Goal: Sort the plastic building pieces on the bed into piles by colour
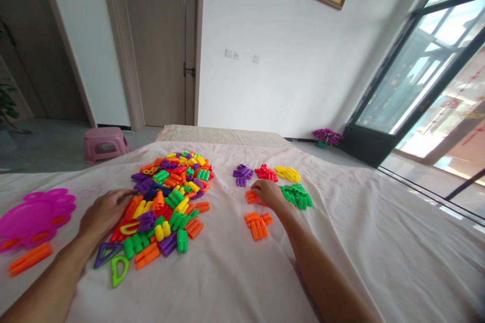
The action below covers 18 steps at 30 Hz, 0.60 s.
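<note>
A large mixed heap of plastic pieces [170, 197] in orange, green, purple, yellow and red lies left of centre on the cloth. My left hand [106, 212] rests at the heap's left edge, its fingertips partly hidden among the pieces. Right of centre, my right hand [267, 193] has its fingers closed on an orange piece [250, 197]. Just below it sits a small orange pile [258, 225]. Beyond and beside this hand are a purple pile [242, 174], a red pile [266, 172], a yellow pile [288, 174] and a green pile [297, 196].
A pink plate [34, 217] lies at the left, with an orange piece [30, 259] in front of it. Two ring-like pieces, purple [108, 254] and lime green [119, 271], lie at the heap's near edge. A pink stool [106, 144] stands beyond the cloth-covered surface [364, 242].
</note>
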Tool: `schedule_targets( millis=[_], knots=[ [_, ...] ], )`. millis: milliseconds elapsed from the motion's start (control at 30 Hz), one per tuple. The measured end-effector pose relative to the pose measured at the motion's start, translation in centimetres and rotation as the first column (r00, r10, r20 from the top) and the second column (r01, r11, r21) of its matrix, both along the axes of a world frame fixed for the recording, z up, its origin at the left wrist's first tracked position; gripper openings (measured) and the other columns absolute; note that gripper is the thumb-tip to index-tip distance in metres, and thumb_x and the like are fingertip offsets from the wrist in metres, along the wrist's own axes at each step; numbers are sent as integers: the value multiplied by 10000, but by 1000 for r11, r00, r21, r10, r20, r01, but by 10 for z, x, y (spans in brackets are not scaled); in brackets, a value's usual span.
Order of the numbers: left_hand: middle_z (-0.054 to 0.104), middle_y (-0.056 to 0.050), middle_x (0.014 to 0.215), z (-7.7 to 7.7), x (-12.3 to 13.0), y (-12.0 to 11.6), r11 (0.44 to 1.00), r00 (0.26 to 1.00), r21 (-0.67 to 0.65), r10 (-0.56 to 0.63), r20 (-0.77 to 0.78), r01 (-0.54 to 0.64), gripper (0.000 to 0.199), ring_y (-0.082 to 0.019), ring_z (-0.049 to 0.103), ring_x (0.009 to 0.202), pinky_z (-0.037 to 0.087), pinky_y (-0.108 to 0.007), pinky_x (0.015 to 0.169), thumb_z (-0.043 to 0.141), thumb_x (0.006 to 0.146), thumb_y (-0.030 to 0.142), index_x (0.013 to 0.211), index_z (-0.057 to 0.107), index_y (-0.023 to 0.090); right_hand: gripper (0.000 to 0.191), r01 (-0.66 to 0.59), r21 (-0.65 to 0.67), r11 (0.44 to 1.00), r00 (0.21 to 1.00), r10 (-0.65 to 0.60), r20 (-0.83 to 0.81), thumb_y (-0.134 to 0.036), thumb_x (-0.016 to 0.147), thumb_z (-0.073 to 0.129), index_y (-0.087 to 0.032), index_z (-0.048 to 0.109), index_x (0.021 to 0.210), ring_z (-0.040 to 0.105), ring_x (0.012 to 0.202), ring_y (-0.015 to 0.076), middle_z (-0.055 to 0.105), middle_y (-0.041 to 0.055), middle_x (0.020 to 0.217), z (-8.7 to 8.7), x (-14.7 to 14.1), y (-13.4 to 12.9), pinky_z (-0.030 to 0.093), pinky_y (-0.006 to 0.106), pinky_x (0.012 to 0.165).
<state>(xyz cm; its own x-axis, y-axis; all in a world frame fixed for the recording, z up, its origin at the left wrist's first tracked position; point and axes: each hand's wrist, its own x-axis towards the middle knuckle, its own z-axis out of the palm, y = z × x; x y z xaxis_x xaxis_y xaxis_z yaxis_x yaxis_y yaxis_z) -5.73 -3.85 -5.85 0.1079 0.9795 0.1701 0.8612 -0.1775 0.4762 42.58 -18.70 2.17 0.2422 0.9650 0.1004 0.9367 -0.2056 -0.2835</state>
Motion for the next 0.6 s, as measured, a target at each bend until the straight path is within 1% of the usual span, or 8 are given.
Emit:
schedule_targets(
  millis=[67,133,167,267,367,467,533,600],
  knots=[
    [683,-87,1379,3,2,-3,999,1000,-33,11,28,-10,525,-291,631,1211,472,-373,1005,398,955,524,1244,741,252,228,39,9,999,998,-40,46,-194,895,588,-211,801,974,685,1013,253,772,97,1058,4,-4,-1,443,279,752],
    [675,-83,1391,6,4,-5,999,999,-48,17,40,-15,525,-284,615,1236,459,-364,1021,405,953,527,1252,735,250,233,32,42,999,998,-34,50,-196,912,571,-210,796,968,682,1003,249,764,105,1048,9,-12,-4,447,284,764],
    [674,-79,1391,7,4,-6,999,999,-50,20,44,-18,525,-278,613,1240,456,-355,1027,405,952,527,1253,735,250,236,-4,64,998,999,2,33,-197,920,563,-215,794,964,683,994,243,764,100,1037,11,-19,-6,452,286,780],
    [676,-74,1389,10,6,-8,998,998,-59,29,52,-26,522,-267,612,1251,454,-341,1039,400,954,516,1250,736,248,231,-170,123,978,983,177,-51,-208,933,565,-236,786,994,686,988,227,769,71,1046,11,-48,-12,470,298,844],
    [672,-81,1394,13,7,-9,997,998,-69,32,57,-28,517,-283,609,1258,461,-365,1036,408,953,517,1247,735,245,259,-319,147,936,936,336,-104,-202,941,578,-235,754,1128,676,1061,227,759,69,1135,1,-83,-16,479,320,931],
    [678,-92,1385,13,7,-9,997,997,-68,33,69,-28,486,-305,617,1247,471,-398,1021,436,948,491,1220,746,234,330,-450,142,882,882,464,-87,-207,974,557,-194,684,1279,634,1180,237,720,100,1265,-13,-111,-15,455,346,1028],
    [693,-97,1362,11,8,-8,998,996,-45,41,77,-38,464,-318,630,1226,479,-415,996,447,950,467,1198,759,228,370,-511,143,847,852,522,-48,-205,987,546,-173,632,1346,603,1235,240,685,110,1340,-20,-124,-12,425,355,1079],
    [707,-103,1337,8,7,-6,999,996,-13,39,79,-38,454,-328,638,1207,481,-426,975,449,955,455,1178,770,225,388,-553,146,821,829,559,-4,-199,991,550,-182,601,1375,578,1270,238,664,101,1376,-26,-132,-10,396,358,1108]
  ],
)
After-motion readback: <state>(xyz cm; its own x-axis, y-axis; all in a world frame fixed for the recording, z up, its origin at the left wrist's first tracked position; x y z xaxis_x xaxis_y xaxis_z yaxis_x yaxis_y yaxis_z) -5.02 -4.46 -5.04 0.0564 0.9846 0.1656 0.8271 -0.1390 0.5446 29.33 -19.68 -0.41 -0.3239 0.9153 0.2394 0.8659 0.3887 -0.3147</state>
